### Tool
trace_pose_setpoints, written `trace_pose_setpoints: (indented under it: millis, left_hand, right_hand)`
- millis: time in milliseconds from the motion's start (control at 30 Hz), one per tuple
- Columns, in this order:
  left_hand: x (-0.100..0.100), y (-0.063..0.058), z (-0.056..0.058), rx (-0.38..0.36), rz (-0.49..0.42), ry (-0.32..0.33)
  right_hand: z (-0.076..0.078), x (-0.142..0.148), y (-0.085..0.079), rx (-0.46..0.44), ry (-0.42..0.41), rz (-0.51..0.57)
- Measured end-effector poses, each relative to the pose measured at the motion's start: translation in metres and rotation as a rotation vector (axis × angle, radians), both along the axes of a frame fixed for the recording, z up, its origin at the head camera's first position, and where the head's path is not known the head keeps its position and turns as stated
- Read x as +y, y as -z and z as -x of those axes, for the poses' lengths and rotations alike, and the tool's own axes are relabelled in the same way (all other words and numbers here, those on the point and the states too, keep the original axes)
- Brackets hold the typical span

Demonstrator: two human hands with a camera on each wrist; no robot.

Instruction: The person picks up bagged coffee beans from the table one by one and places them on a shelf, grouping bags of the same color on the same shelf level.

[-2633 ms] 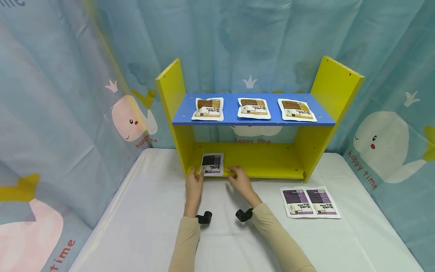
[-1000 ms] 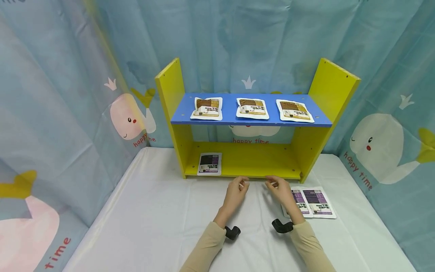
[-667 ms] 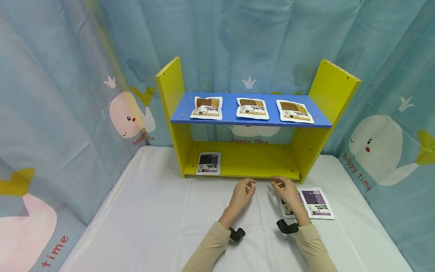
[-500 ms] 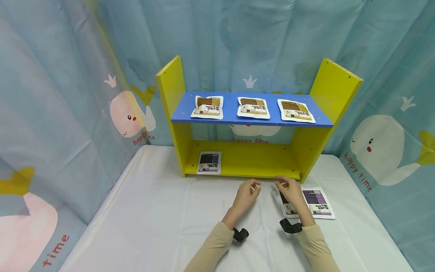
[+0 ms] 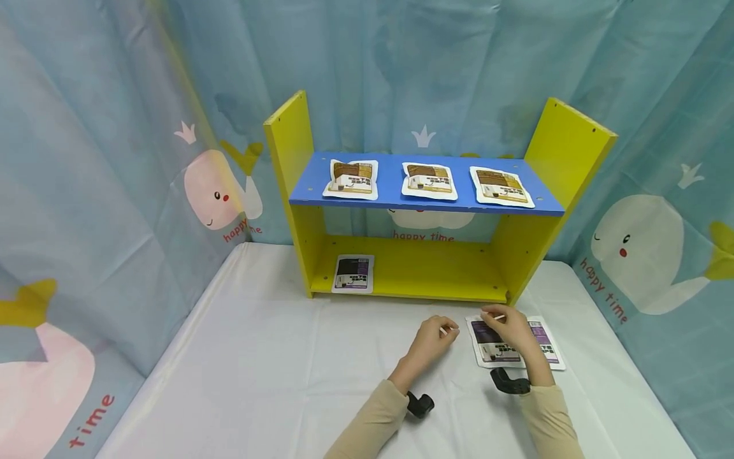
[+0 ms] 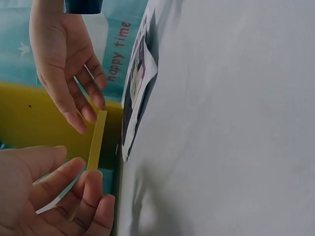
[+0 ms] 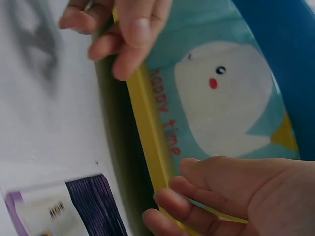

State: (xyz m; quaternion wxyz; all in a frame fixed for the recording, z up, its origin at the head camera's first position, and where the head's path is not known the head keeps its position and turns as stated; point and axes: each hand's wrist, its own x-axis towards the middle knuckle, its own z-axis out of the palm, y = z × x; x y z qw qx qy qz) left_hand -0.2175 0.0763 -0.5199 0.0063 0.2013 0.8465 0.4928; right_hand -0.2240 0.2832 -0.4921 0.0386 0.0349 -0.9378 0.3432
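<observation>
Two white-edged pouches with purple printing lie side by side on the table at the right: the left pouch [image 5: 482,338] and the right pouch [image 5: 552,347]. My right hand [image 5: 513,328] hovers above them and partly hides both; its fingers are loosely bent and hold nothing. Just left of the pouches is my left hand [image 5: 431,341], also loosely bent around nothing. In the left wrist view a pouch [image 6: 138,88] stands beyond the fingers, apart from them. A third purple pouch [image 5: 352,274] lies at the left end of the yellow lower shelf [image 5: 432,271].
Three brown-and-gold pouches, left [image 5: 352,180], middle [image 5: 429,181] and right [image 5: 501,187], lie spaced along the blue upper shelf [image 5: 390,185]. Yellow side panels [image 5: 573,143] rise at both ends. A patterned curtain [image 5: 436,76] hangs behind the white-covered table [image 5: 241,357].
Both hands have left the purple pouch on the lower shelf and moved right across the table, to the two pouches there. That shelf pouch has stayed in place.
</observation>
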Motion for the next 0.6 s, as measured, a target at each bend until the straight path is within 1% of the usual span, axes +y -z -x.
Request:
trace_pose_setpoints:
  millis: [100, 233, 333, 500, 600]
  left_hand:
    - [0.006, 0.003, -0.002, -0.027, 0.004, 0.02]
    - [0.015, 0.006, -0.005, -0.063, -0.025, 0.055]
    - [0.021, 0.008, -0.007, -0.093, -0.035, 0.08]
    - [0.026, 0.007, -0.013, -0.124, -0.007, 0.103]
    - [0.027, 0.007, -0.015, -0.148, 0.0, 0.112]
  right_hand:
    - [-0.002, 0.008, -0.001, -0.011, -0.012, -0.013]
    - [-0.006, 0.018, -0.003, -0.039, -0.027, -0.039]
    - [-0.008, 0.027, -0.004, -0.083, -0.028, -0.061]
    - [-0.012, 0.041, -0.007, -0.144, -0.025, -0.109]
    - [-0.015, 0.047, -0.01, -0.199, -0.018, -0.133]
